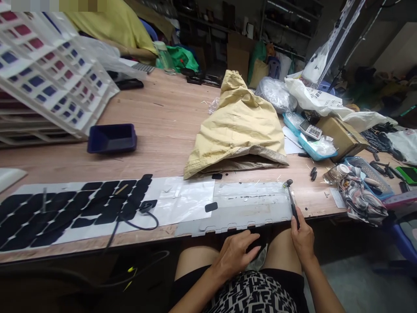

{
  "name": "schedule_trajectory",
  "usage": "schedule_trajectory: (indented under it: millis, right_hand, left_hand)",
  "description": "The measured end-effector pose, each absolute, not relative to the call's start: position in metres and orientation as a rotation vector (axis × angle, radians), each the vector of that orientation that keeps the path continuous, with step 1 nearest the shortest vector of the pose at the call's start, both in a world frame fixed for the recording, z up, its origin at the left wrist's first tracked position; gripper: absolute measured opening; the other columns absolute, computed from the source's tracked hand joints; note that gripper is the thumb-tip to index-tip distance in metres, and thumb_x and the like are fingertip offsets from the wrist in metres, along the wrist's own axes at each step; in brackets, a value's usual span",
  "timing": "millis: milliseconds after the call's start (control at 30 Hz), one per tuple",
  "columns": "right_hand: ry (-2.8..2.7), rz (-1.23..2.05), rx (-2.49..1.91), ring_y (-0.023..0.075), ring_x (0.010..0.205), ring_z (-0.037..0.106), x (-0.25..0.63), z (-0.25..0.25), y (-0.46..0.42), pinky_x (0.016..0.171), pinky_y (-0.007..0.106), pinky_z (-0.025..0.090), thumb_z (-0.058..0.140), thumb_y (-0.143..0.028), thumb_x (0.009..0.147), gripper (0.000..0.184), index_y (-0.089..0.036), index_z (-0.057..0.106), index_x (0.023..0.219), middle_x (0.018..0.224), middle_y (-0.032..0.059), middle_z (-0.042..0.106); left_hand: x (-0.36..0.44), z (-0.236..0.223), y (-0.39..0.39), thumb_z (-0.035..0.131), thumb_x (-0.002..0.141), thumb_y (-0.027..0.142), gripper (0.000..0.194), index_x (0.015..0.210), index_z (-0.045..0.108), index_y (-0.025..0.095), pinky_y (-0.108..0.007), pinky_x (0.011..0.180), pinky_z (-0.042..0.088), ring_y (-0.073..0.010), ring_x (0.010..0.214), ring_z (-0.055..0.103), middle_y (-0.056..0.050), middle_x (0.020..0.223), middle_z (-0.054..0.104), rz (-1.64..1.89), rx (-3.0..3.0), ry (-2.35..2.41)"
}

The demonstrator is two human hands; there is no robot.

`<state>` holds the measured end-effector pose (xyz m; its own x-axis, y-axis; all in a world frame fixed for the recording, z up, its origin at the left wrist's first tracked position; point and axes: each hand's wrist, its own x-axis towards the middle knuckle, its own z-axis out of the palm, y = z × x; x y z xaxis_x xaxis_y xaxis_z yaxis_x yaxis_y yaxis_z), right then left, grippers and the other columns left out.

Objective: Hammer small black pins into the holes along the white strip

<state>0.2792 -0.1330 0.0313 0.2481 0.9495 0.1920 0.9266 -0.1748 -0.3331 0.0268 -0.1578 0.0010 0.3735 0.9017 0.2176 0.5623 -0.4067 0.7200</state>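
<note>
My right hand (303,238) is at the table's front edge, its fingers closed round the black handle of a small hammer (292,201) whose metal head rests on a grey plastic strip (247,208). My left hand (237,254) is below the table edge over my lap, fingers curled on a dark and pale bundle (257,256) that I cannot make out. A small black pad (211,207) lies on the clear sheet (187,200) beside the strip. Black pads on a white sheet (74,208), with a black cable (143,219), lie to the left.
A crumpled yellow sack (237,121) sits behind the strip. A dark blue tray (112,138) and stacked white trays (48,74) stand at the left. On the right are blue baskets (371,174), a calculator (310,129), a cardboard box (342,134) and plastic bags (312,98).
</note>
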Motion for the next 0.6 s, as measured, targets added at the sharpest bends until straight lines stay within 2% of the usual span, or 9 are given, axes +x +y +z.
schedule_trajectory:
  millis: [100,233,400,500,600]
  right_hand:
    - [-1.705,0.11,-2.143,0.026,0.083,0.075,0.279,0.031,-0.133,0.072,0.031,0.055,0.038,-0.044,0.098,0.053,-0.023,0.056,0.142,0.106,0.0097,0.076]
    - [-1.69,0.122,-2.144,0.0269,0.083,0.075,0.28,0.028,-0.133,0.072,0.032,0.056,0.037,-0.045,0.098,0.053,-0.021,0.058,0.141,0.103,0.0104,0.077]
    - [-1.719,0.117,-2.095,0.026,0.09,0.075,0.284,0.023,-0.133,0.076,0.032,0.058,0.037,-0.046,0.099,0.053,-0.022,0.056,0.142,0.114,0.0092,0.074]
    - [-1.733,0.127,-2.069,0.0257,0.1,0.073,0.285,0.022,-0.133,0.081,0.032,0.058,0.038,-0.045,0.099,0.052,-0.021,0.056,0.142,0.124,0.0086,0.07]
    - [-1.726,0.145,-2.072,0.0265,0.104,0.072,0.285,0.022,-0.133,0.083,0.032,0.058,0.038,-0.045,0.099,0.052,-0.02,0.055,0.142,0.126,0.0094,0.068]
  left_hand:
    - [0.039,0.031,-0.107,0.054,0.092,0.033,0.023,0.103,0.072,0.026,-0.029,0.068,0.051,-0.0161,0.07,0.062,-0.003,0.078,0.067,0.983,2.074,1.288]
    - [0.058,0.052,0.0,0.053,0.089,0.03,0.024,0.098,0.074,0.022,-0.036,0.086,0.049,-0.0224,0.089,0.059,-0.007,0.086,0.065,1.144,1.959,1.635]
    - [0.088,0.049,0.112,0.059,0.083,0.034,0.025,0.093,0.075,0.018,-0.041,0.089,0.045,-0.0308,0.105,0.057,-0.014,0.104,0.068,0.894,1.699,1.927]
    - [0.106,0.047,0.142,0.064,0.077,0.038,0.027,0.088,0.075,0.016,-0.044,0.089,0.042,-0.0346,0.107,0.058,-0.018,0.105,0.071,0.729,1.443,2.05]
    - [0.118,0.043,0.153,0.066,0.074,0.036,0.026,0.088,0.075,0.016,-0.047,0.095,0.037,-0.0348,0.11,0.058,-0.018,0.105,0.073,0.722,1.291,2.142]
